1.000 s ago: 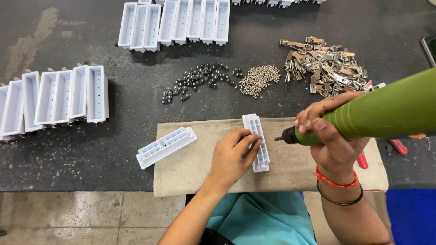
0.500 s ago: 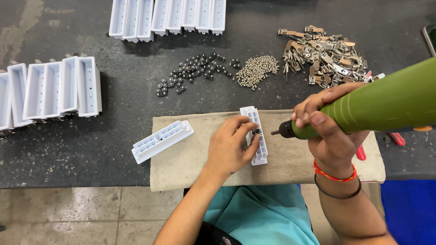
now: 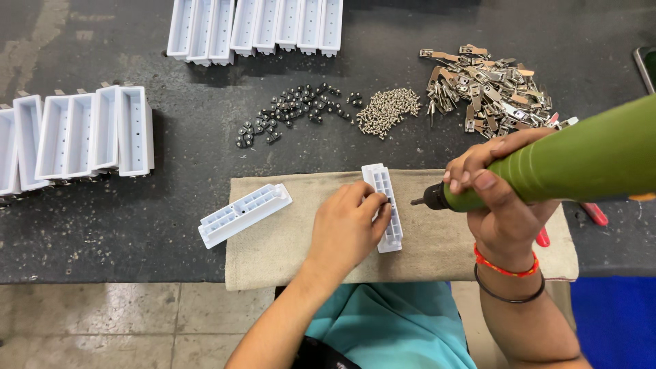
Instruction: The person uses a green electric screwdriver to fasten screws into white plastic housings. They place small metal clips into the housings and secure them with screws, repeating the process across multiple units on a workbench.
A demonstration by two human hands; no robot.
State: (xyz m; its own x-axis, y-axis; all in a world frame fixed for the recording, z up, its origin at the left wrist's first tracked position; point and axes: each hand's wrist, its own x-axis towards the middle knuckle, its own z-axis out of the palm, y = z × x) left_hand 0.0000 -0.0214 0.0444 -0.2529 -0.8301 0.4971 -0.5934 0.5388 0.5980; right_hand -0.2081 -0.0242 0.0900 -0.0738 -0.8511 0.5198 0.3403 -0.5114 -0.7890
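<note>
- Two hands work mid-cloth: left hand [image 3: 347,229] pinches a small fastener onto the white plastic housing [image 3: 384,207].
- Right hand [image 3: 502,198], wrapped around the green electric screwdriver [image 3: 547,171], likely must align its bit next.

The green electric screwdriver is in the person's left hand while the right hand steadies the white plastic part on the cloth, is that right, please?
Not quite: the hands are swapped. The head view shows the green electric screwdriver in the right hand, while the left hand steadies the white plastic part on the cloth.
</note>
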